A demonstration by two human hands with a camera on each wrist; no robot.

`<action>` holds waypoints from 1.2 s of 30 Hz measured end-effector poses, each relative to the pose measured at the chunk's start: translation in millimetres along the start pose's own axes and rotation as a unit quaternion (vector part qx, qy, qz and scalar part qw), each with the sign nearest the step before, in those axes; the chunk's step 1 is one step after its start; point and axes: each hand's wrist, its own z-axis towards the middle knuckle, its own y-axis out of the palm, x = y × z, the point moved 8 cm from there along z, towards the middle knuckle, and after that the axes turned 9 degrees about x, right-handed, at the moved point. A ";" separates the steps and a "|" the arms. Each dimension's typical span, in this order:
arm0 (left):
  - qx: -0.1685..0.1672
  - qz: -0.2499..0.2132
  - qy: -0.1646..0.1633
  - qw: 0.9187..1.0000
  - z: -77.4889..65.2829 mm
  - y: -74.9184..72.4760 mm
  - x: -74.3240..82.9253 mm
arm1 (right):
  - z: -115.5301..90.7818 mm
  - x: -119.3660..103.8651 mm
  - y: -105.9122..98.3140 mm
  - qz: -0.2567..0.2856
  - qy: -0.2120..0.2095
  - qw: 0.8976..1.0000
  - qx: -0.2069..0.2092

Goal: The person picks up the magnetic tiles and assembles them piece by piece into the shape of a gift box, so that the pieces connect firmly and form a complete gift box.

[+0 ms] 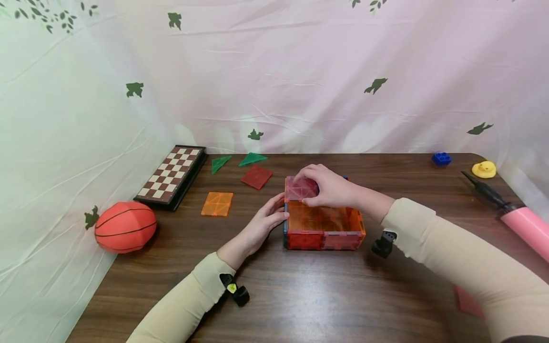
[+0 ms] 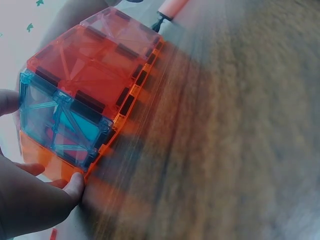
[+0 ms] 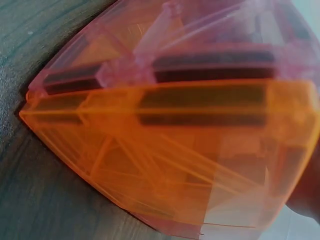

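A person's right hand [image 1: 329,186] is pinching a see-through pink tile [image 1: 296,192] between thumb and curled fingers, at the far left corner of a tile box [image 1: 304,241]. The box is sitting below that hand. The left hand [image 1: 259,227], fingers loosely extended, is resting against the box's left side. Beyond the left hand, a red tile [image 1: 256,177] and green triangles [image 1: 252,159] are lying on a wooden table [image 1: 266,295]; left of it, an orange tile [image 1: 217,204] is lying closer than a ball [image 1: 124,227].
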 end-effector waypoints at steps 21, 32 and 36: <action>-0.002 -0.004 0.000 1.000 0.4 1.0 -0.7 | -7.1 0.3 -16.8 0.018 -0.012 1.000 0.012; 0.011 0.001 0.002 1.000 -0.2 0.0 -1.5 | -79.2 -7.9 -85.8 0.037 -0.006 0.992 0.121; 0.011 0.000 0.001 1.000 -0.2 0.2 -1.7 | -123.6 -8.7 -105.2 0.024 -0.009 0.988 0.151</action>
